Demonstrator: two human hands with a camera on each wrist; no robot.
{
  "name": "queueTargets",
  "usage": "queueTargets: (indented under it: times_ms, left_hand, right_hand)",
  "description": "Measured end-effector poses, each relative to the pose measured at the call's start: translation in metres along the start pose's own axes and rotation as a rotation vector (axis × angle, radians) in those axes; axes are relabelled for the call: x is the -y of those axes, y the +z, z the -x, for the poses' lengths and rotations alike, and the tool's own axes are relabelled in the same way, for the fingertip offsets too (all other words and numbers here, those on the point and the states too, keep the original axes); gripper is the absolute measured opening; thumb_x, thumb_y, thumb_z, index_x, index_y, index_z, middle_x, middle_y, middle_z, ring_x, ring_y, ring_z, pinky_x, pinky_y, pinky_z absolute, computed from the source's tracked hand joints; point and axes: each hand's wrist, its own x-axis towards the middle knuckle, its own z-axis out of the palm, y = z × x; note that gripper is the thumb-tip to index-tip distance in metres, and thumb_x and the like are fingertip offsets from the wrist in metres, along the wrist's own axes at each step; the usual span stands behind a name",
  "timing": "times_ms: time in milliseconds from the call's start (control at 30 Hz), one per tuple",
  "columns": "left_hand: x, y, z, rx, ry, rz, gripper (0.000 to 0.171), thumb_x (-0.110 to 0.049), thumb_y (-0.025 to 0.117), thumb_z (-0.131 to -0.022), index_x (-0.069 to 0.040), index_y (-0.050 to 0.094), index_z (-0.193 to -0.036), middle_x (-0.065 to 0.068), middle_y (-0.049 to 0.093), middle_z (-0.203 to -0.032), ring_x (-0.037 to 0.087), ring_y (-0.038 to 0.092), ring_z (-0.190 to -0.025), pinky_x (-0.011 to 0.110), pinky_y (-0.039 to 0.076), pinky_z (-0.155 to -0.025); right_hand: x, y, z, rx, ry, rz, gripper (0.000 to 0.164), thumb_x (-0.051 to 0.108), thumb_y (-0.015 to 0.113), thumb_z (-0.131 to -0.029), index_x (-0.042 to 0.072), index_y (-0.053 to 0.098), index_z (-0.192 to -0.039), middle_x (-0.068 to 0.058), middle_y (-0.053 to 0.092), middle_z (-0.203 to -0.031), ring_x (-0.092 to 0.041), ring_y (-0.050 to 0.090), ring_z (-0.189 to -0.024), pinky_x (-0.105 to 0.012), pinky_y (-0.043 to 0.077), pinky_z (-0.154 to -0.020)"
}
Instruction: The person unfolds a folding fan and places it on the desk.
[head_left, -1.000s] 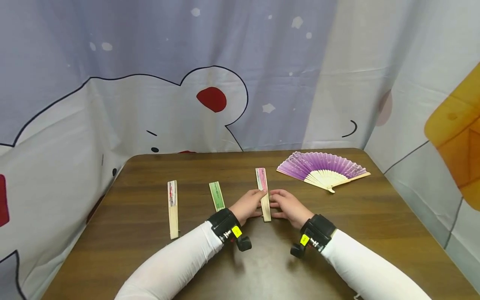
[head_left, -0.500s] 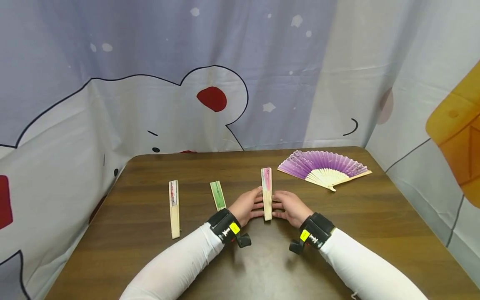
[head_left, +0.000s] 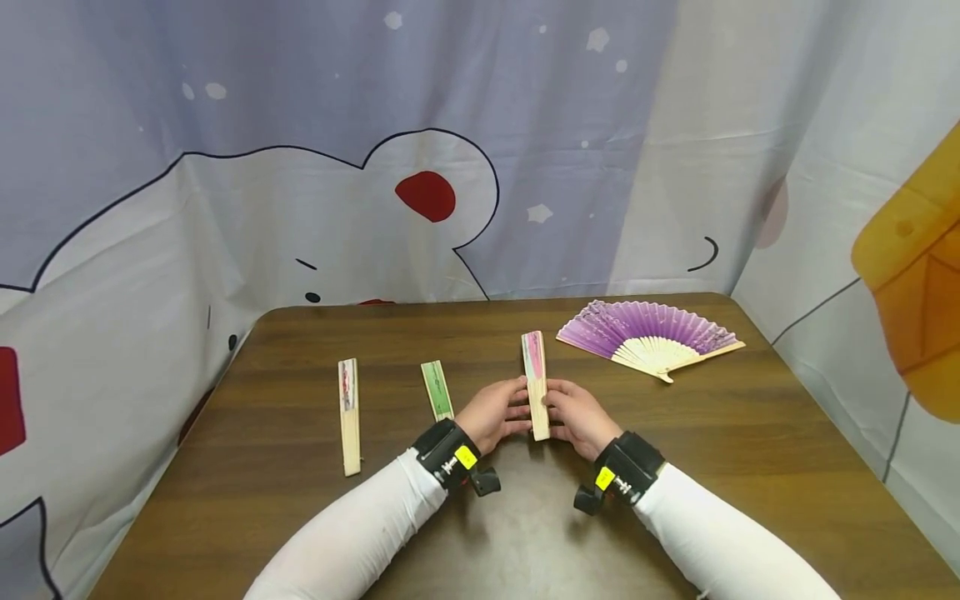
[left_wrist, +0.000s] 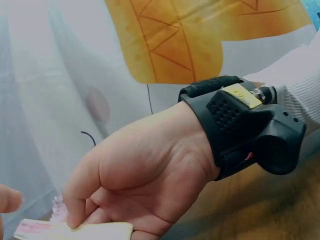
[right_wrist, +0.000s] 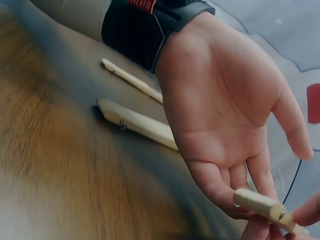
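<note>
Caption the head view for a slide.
Left hand and right hand flank a folded pink fan; folded green fan, folded red-patterned fan and open purple fan nearby.

Pretty much a filming corner, can't tell if home or lab. Cartoon-print curtains (head_left: 540, 92) hang round a wood-look table (head_left: 757, 433), and I spot strapped-on wrist cameras (left_wrist: 277, 150) too.

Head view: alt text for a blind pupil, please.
Right hand grips a closed pink folding fan, left hand beside it, at a brown table. A closed green fan and red-white fan lie left, an open purple fan right.
</note>
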Motion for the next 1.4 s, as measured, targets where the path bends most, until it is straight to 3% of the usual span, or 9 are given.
queueTargets:
  times_ms: [300,467,600,833,1067,1400]
  left_hand:
    - [-0.013,-0.009,0.010,-0.052,0.183,-0.125,0.042,-0.016,0.054,-0.101,0.004,0.048,-0.138,0.017,0.063,-0.116,0.021,0.064,-0.092,0.035,0.059,-0.075]
    - [-0.029,-0.014,0.034,-0.090,0.296,-0.229,0.038,-0.019,0.061,-0.099,-0.004,0.055,-0.134,0.012,0.064,-0.115,0.023,0.066,-0.094,0.037,0.060,-0.070]
    - [-0.037,-0.015,0.054,-0.083,0.373,-0.287,0.037,-0.016,0.063,-0.098,-0.004,0.056,-0.132,0.013,0.063,-0.113,0.022,0.067,-0.092,0.039,0.060,-0.070]
    - [-0.040,-0.016,0.073,-0.051,0.423,-0.318,0.035,-0.014,0.063,-0.098,-0.004,0.057,-0.131,0.014,0.061,-0.111,0.021,0.067,-0.092,0.043,0.060,-0.070]
    - [-0.040,-0.018,0.075,-0.067,0.439,-0.327,0.031,-0.021,0.062,-0.099,-0.004,0.061,-0.125,0.012,0.064,-0.107,0.021,0.066,-0.087,0.039,0.060,-0.066]
    - [-0.042,-0.023,0.077,-0.060,0.436,-0.309,0.033,-0.024,0.063,-0.099,-0.006,0.062,-0.127,0.012,0.064,-0.111,0.023,0.066,-0.090,0.041,0.061,-0.069]
  right_hand:
    - [0.010,0.023,0.013,0.044,-0.165,-0.044,0.050,0.005,0.045,-0.098,0.002,0.038,-0.147,-0.020,0.054,-0.127,-0.021,0.061,-0.099,-0.033,0.055,-0.074]
    - [0.021,0.035,0.029,0.052,-0.276,-0.022,0.049,0.003,0.047,-0.097,0.005,0.040,-0.145,-0.017,0.058,-0.118,-0.020,0.061,-0.096,-0.032,0.054,-0.074]
    - [0.027,0.044,0.042,0.046,-0.326,-0.013,0.044,0.002,0.048,-0.097,0.005,0.045,-0.141,-0.017,0.061,-0.115,-0.021,0.061,-0.094,-0.030,0.053,-0.071]
    - [0.032,0.051,0.057,0.046,-0.373,-0.016,0.035,0.005,0.049,-0.099,-0.001,0.051,-0.133,-0.017,0.061,-0.116,-0.020,0.061,-0.095,-0.028,0.052,-0.073]
    - [0.032,0.051,0.060,0.059,-0.388,-0.036,0.034,0.008,0.052,-0.100,-0.004,0.053,-0.132,-0.016,0.062,-0.115,-0.018,0.061,-0.090,-0.026,0.052,-0.070]
    - [0.032,0.049,0.055,0.120,-0.378,-0.120,0.034,0.010,0.053,-0.100,-0.006,0.051,-0.131,-0.007,0.064,-0.111,-0.016,0.062,-0.091,-0.026,0.052,-0.070]
